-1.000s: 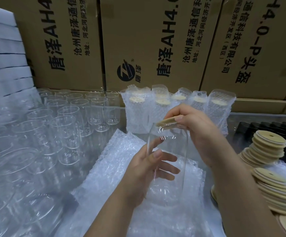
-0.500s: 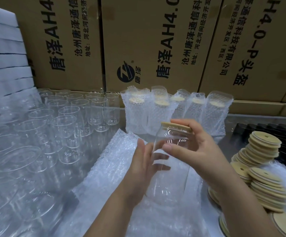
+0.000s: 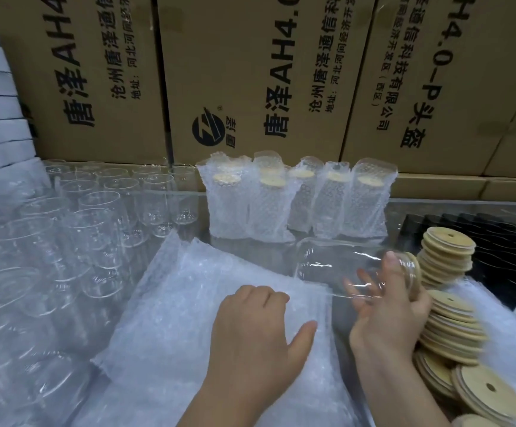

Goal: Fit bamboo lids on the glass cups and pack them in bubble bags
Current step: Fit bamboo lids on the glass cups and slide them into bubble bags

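Observation:
My right hand point(image 3: 387, 312) grips a clear glass cup point(image 3: 336, 266) that lies on its side, base to the left. A bamboo lid point(image 3: 414, 274) sits on its mouth at the right end. My left hand point(image 3: 253, 328) rests on the stack of bubble bags point(image 3: 188, 303) in front of me, fingers curled at the stack's top edge and thumb spread. Whether it pinches a bag I cannot tell. Several packed cups in bubble bags point(image 3: 293, 198) stand upright at the back.
Rows of bare glass cups point(image 3: 96, 211) fill the left side. Stacks of bamboo lids point(image 3: 447, 260) sit at the right, with loose ones point(image 3: 487, 389) near my right wrist. Cardboard boxes point(image 3: 250, 72) wall off the back. A black tray point(image 3: 497, 241) lies far right.
The lid went onto the cup. My right hand tipped the lidded cup from upright to lying on its side and moved it right. My left hand let go of it and dropped onto the bubble bags.

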